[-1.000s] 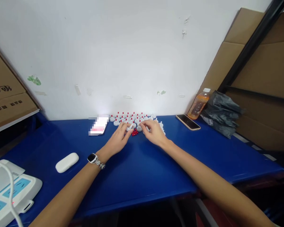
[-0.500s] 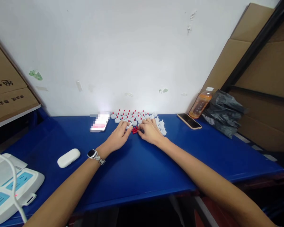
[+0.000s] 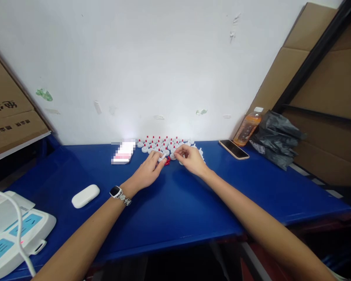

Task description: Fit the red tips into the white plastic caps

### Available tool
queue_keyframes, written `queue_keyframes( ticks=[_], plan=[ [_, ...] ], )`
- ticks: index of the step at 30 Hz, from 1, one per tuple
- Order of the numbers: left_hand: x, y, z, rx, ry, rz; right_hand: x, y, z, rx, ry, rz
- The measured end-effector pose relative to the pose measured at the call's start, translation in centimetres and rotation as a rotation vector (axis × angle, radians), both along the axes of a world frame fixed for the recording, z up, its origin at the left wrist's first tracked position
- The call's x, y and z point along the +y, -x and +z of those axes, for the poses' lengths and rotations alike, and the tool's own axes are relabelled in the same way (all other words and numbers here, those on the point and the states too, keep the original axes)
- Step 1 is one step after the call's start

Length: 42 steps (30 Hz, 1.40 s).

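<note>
White caps [image 3: 163, 146] with red tips sit in a tight cluster at the far edge of the blue table [image 3: 175, 210], just in front of the wall, and both hands work at the near side of that cluster. Nearest the camera, two bare forearms reach forward and converge over the table, the left one wearing a watch [image 3: 115, 191] on a metal band. The left hand [image 3: 148, 169] lies low with the palm turned down and the fingers curled, its thumb and forefinger pinching a small white piece [image 3: 163, 157]. The right hand [image 3: 191, 160] is raised slightly off the surface, wrist bent, fingers drawn together at the tips; whether they grip anything cannot be told. Between the two hands, on the table, lies a little heap of loose red tips [image 3: 167, 160].

Left of the arms rest a white oval case [image 3: 85, 196] and, at the near corner, a white power strip [image 3: 16, 238] with its cable. Farther back, a phone [image 3: 233, 150] lies to the right of the caps, with an orange drink bottle [image 3: 248, 127] and a crumpled grey bag [image 3: 276, 136] beyond it against cardboard.
</note>
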<state>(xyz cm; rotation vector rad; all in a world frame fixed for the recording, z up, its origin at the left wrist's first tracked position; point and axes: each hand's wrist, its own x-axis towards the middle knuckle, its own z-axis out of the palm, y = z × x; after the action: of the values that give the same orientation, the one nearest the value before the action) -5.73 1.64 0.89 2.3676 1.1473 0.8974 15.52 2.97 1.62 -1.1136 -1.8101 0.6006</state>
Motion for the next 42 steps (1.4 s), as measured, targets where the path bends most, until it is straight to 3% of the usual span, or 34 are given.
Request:
queue_keyframes(
  ticks=[3, 10, 15, 26, 42],
  plan=[
    [-0.2, -0.3, 0.1, -0.006, 0.001, -0.008, -0.4, 0.3, -0.2, 0.241, 0.066, 0.063],
    [-1.0, -0.8, 0.6, 0.009, -0.013, -0.026, -1.2, 1.0, -0.2, 0.499, 0.218, 0.146],
    [-1.5, -1.0, 1.1, 0.048, -0.023, -0.027, -1.4, 1.0, -0.1, 0.547, 0.236, 0.082],
    [-3.1, -1.2, 2.2, 0.112, 0.021, -0.059, -1.8, 1.2, -0.3, 0.689, 0.396, 0.309],
    [-3.3, -1.2, 2.2, 0.125, 0.039, -0.054, -2.4, 1.4, 0.1, 0.751, 0.429, 0.342]
  ],
)
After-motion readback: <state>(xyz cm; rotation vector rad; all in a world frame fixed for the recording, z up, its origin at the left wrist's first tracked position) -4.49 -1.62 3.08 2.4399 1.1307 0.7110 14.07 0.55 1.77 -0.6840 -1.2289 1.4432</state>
